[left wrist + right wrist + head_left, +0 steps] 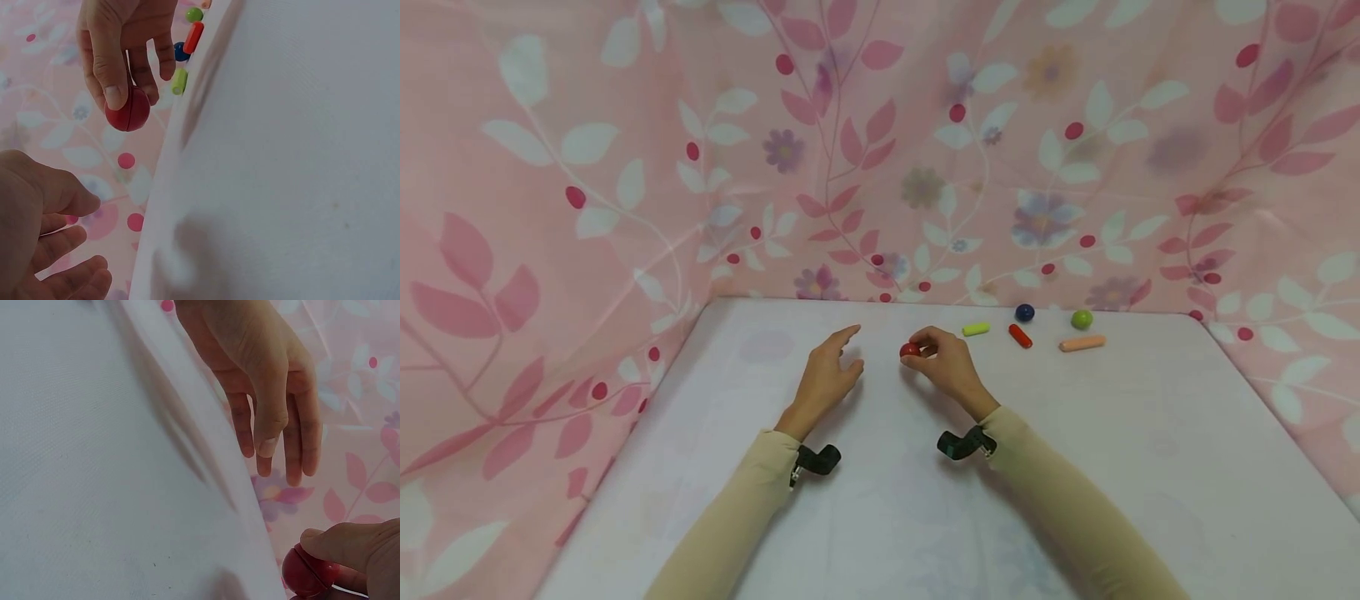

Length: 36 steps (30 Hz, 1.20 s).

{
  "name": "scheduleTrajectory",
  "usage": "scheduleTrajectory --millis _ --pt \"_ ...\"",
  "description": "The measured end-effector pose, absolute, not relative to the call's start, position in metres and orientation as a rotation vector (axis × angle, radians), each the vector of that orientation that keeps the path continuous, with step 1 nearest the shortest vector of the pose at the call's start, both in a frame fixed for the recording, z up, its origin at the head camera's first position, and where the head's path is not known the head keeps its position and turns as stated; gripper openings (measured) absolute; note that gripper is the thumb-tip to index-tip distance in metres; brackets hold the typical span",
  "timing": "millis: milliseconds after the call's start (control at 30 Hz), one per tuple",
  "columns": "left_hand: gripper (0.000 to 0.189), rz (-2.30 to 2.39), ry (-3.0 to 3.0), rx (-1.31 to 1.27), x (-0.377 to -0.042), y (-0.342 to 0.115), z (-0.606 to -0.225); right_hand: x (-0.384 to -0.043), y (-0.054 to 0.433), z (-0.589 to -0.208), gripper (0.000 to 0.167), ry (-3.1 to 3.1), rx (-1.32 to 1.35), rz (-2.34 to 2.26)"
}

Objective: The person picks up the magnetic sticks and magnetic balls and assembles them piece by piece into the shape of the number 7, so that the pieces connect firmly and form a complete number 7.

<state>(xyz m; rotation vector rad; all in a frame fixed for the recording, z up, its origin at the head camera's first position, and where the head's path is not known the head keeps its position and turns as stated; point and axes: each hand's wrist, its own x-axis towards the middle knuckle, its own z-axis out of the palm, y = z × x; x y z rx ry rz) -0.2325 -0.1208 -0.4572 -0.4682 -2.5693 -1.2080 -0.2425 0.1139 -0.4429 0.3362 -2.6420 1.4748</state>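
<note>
My right hand [952, 367] pinches a small, glossy red ball [908, 351] between thumb and fingers, above the middle of the table. A thin dark seam runs round the red ball [129, 116], as the left wrist view shows. To its left, my left hand [826, 377] is held over the table with fingers loosely extended, thumb apart, and nothing in it. A gap separates this hand from the ball. In the right wrist view the red ball [307, 572] sits under the thumb, partly hidden by the fingers.
On the white-covered table [880, 517], at the back right, lie a yellow-green stick [976, 329], a red stick [1020, 336], a peach stick [1082, 343], a dark blue ball [1025, 312] and a green ball [1082, 319]. A pink floral curtain [865, 167] hangs behind.
</note>
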Motion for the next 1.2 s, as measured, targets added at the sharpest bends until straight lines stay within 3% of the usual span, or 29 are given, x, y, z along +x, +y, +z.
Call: scheduleTrajectory --millis 733,1200 --pt "0.059 -1.234 -2.608 -0.45 -0.234 -0.118 -0.467 -0.246 0.101 -0.468 0.028 -2.631 0.356 1.409" --pt "0.054 -1.185 -2.585 -0.591 -0.233 -0.111 -0.475 -0.245 0.098 -0.472 0.033 -2.658 0.361 1.292"
